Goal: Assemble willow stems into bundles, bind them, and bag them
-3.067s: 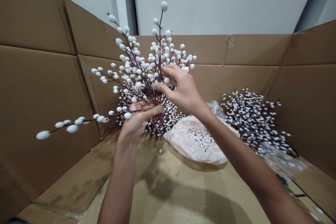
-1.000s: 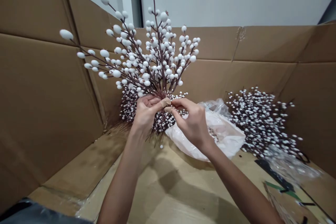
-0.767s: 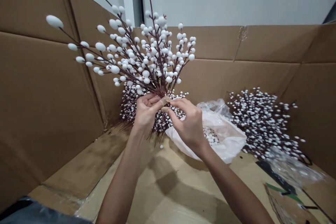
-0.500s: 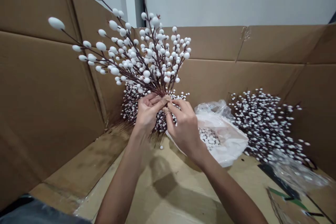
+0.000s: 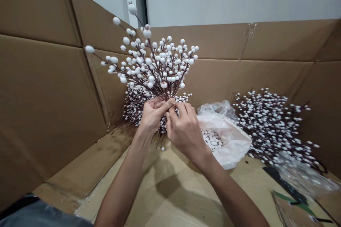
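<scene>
Berry spray (image 5: 153, 62) fans toward 11 o'clock from the centre, its stems gripped by the closed fingers of the left hand (image 5: 152, 115); the right hand (image 5: 185, 129) pinches narrowly at their base, with a second berry bunch (image 5: 269, 124) at 3 o'clock

Left: berry sprays (image 5: 157, 64) before the far wall of a cardboard box (image 5: 218, 42)
Centre: plastic bag (image 5: 229, 138) holding loose berries (image 5: 211, 139)
Right: more sprays (image 5: 274, 127) on the box floor (image 5: 170, 198)

bare left hand (image 5: 152, 115) and right hand (image 5: 186, 133), the left thumb (image 5: 170, 103) wrapped (tan tape or plaster).
</scene>
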Demonstrator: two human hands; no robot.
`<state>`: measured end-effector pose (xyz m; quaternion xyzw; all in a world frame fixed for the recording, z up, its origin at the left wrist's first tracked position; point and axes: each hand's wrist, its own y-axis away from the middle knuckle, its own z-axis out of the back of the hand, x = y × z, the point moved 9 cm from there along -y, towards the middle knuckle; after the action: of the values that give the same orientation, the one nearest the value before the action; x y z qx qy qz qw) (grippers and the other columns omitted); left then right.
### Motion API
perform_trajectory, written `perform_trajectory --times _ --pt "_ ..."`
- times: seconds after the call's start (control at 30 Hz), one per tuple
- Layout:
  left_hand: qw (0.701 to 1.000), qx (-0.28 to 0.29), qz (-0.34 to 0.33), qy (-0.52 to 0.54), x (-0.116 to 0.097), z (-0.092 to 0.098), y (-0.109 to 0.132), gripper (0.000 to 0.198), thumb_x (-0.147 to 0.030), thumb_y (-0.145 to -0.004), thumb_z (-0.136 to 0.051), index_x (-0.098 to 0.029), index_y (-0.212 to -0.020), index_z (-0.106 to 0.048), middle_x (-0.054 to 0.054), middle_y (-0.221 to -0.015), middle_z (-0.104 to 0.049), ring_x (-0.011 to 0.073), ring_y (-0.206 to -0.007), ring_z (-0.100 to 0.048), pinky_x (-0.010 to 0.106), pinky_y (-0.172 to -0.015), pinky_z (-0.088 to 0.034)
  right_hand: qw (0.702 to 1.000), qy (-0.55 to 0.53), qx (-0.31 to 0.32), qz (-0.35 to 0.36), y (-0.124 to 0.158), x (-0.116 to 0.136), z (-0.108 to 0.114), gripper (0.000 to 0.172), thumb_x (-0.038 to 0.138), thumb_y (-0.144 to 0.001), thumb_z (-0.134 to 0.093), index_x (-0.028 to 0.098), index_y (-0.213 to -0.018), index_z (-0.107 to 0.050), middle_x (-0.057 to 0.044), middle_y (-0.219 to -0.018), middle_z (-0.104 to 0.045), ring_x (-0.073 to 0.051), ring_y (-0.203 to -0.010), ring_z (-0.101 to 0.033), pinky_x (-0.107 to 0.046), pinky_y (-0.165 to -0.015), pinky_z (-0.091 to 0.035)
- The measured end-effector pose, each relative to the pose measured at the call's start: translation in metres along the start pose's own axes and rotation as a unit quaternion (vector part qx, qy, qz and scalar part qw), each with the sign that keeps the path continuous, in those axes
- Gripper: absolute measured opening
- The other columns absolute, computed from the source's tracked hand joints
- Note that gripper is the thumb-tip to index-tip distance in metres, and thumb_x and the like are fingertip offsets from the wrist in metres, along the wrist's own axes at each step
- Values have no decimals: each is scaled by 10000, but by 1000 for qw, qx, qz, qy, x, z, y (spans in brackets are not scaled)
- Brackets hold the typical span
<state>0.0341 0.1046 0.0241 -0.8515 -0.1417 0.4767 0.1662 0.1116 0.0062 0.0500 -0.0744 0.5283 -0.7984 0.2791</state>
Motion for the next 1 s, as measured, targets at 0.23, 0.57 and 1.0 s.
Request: perform_trajectory --times 0.23,0.57,1.0 --pt "1000 -23 -10 -17 3 6 -1 405 -218 -328 -926 -104 -595 -644 -12 -552 -650 84 -502 -578 190 -515 -457 987 -148 -33 -47 9 -21 -2 269 117 -857 -473 21 -979 -693 -193 -947 -659 -278 -915 -584 -418 -833 -519" --pt "1000 -30 -5 -6 -2 13 -5 395 -253 -327 -921 -110 -611 -687 3 -587 -669 103 -537 -606 228 -573 -500 769 -533 93 -341 36 -63 -55 167 309 -770 -664 149 -745 -625 -15 -703 -631 -113 -639 -577 -229 -598 -464" --pt "1000 6 2 -3 -1 6 -1 343 -244 -376 -922 -121 -604 -697 1 -603 -689 105 -548 -622 222 -571 -526 731 -593 81 -329 36 -57 -51 155 269 -742 -663 145 -649 -665 -8 -604 -630 -101 -561 -541 -234 -554 -441"
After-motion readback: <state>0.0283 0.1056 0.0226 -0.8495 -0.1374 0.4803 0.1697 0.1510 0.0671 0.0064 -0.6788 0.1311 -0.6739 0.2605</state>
